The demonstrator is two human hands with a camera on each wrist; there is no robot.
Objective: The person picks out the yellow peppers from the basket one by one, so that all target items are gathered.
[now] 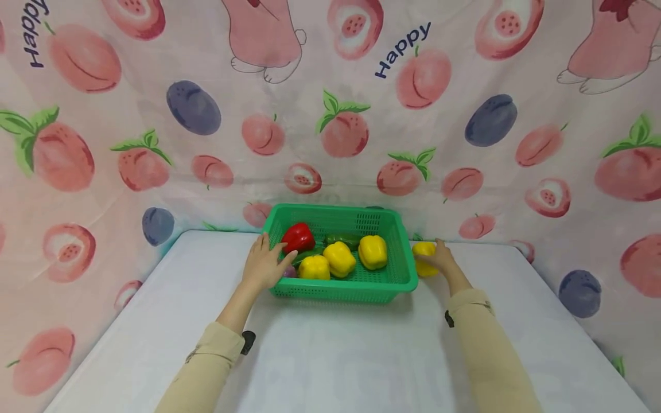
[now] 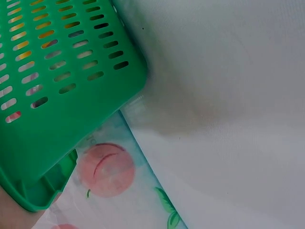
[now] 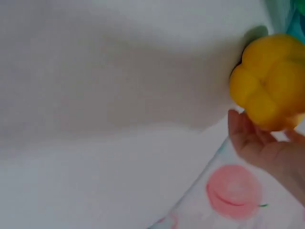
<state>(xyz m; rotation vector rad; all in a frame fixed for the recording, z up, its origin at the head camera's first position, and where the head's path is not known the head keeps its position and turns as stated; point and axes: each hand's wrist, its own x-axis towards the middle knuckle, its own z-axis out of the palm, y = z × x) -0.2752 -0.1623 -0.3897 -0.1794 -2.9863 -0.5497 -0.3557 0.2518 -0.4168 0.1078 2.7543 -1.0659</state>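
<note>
A green plastic basket (image 1: 341, 291) stands on the white table. Inside lie a red bell pepper (image 1: 298, 238), several yellow bell peppers (image 1: 373, 252), a dark green cucumber (image 1: 343, 240) and something purple, partly hidden. My left hand (image 1: 263, 267) holds the basket's left rim, its thumb reaching over the inside. At the lower left of the left wrist view, a bit of this hand (image 2: 16, 214) shows against the rim. Right of the basket, my right hand (image 1: 439, 258) grips a yellow bell pepper (image 3: 269, 78), fingers and thumb at its sides; the fingertips are partly hidden and blurred.
The white table (image 1: 330, 355) extends in front of the basket. Behind it hangs a pink fruit-print cloth (image 1: 310, 103), close to the basket's back edge. A small green thing (image 3: 256, 34) shows beside the pepper in the right wrist view.
</note>
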